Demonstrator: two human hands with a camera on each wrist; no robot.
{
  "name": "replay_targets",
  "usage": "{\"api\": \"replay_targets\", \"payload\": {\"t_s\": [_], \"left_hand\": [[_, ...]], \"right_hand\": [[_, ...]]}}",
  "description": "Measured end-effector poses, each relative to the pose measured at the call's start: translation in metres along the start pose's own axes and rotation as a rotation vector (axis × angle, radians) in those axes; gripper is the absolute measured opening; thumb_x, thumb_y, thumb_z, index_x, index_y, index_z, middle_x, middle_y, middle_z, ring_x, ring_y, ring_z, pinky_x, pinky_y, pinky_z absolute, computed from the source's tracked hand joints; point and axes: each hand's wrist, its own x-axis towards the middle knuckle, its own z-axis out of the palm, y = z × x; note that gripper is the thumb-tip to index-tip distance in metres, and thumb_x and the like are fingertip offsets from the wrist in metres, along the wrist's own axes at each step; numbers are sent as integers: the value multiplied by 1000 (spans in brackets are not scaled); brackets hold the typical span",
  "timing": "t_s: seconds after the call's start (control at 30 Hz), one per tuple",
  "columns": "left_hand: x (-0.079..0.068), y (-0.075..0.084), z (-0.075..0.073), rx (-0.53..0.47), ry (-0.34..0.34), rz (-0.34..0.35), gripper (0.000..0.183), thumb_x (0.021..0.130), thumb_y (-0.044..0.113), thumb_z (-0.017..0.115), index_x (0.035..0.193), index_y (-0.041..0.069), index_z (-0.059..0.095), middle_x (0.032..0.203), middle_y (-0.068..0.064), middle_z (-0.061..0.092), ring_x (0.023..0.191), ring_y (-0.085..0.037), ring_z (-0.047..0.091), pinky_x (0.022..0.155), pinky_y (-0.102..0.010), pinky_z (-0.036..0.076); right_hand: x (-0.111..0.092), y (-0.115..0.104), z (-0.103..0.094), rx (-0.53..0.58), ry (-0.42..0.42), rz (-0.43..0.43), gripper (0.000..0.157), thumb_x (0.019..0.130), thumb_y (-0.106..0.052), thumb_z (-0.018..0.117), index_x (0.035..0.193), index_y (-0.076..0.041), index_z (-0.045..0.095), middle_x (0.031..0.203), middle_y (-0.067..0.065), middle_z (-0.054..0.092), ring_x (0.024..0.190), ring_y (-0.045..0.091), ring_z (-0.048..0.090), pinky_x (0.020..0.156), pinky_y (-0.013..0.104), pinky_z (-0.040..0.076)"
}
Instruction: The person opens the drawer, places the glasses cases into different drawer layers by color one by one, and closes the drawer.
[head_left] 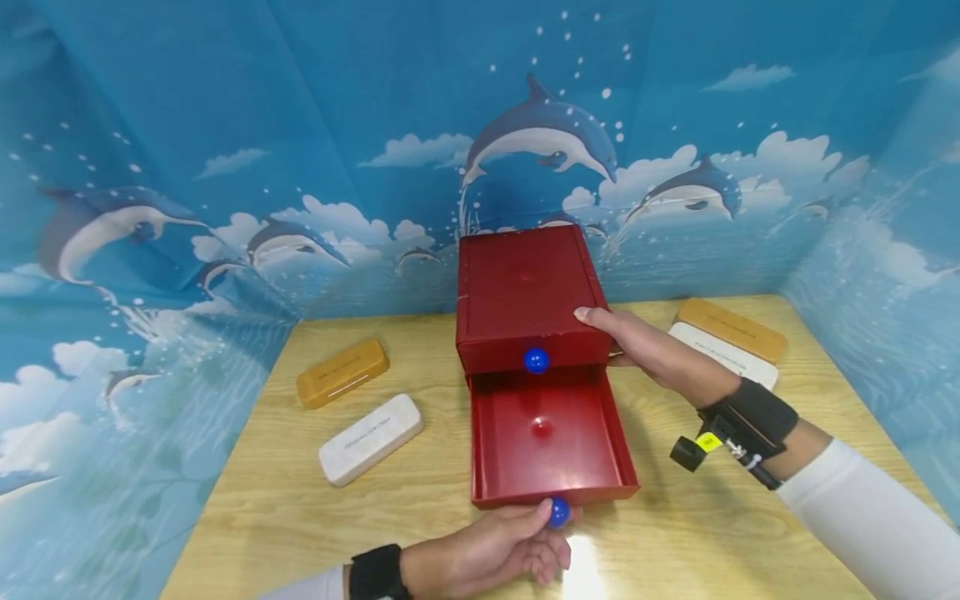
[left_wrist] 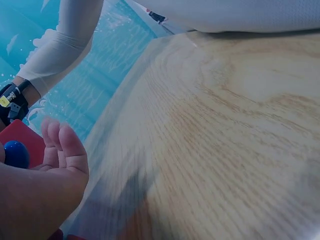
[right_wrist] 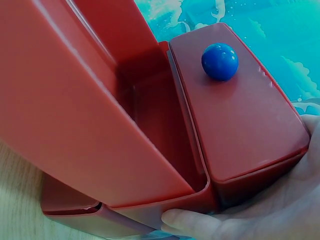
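A small red drawer box [head_left: 525, 287] stands at the back of the table with two drawers, one above the other. Its lower drawer [head_left: 555, 446] is pulled far out and has nothing inside. The upper drawer, with a round blue knob [head_left: 536, 361], is closed. My left hand [head_left: 498, 546] pinches the lower drawer's blue knob [head_left: 558, 512] between thumb and forefinger, the other fingers loosely curled below. My right hand [head_left: 637, 342] grips the box's right side, thumb on top; in the right wrist view a finger [right_wrist: 190, 222] reaches along the side near the lower drawer.
To the left lie an orange-yellow case [head_left: 342, 373] and a white case [head_left: 371, 439], both oblong. Another white case [head_left: 723, 354] and orange-yellow case [head_left: 733, 325] lie at the right, behind my right forearm. A dolphin-print curtain [head_left: 375, 125] stands round the wooden table [head_left: 270, 517].
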Motion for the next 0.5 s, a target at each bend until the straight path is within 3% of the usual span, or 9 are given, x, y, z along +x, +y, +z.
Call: {"api": "replay_targets", "payload": {"t_s": [0.17,0.3,0.4,0.5], "left_hand": [[-3,2,-1,39,-20,10,52,105,35,31,134,-7,40,99,-1,60,83,-9,55,75,-24,45],[-7,7,-4,154,-48,-23,50,105,32,33,121,-12,47,100,-13,60,89,-14,59,80,-30,49],[-13,13,-9,309,-55,-86,43,104,32,38,122,-4,53,109,-18,61,99,-19,60,87,-37,49],[-19,18,-15,475,-40,-142,38,100,32,46,129,8,53,120,-10,61,107,-15,57,91,-34,47]], "right_hand": [[1,0,0,-4,3,-1,62,95,-53,45,138,-10,38,129,14,53,111,31,54,95,51,43],[1,0,0,-3,7,-3,62,95,-53,45,138,-9,37,129,15,53,111,31,55,95,52,43],[1,0,0,0,12,3,63,95,-54,44,138,-9,37,129,15,53,111,31,55,95,52,42],[1,0,0,-1,13,11,64,95,-55,43,139,-9,37,130,15,52,111,31,54,96,52,42]]}}
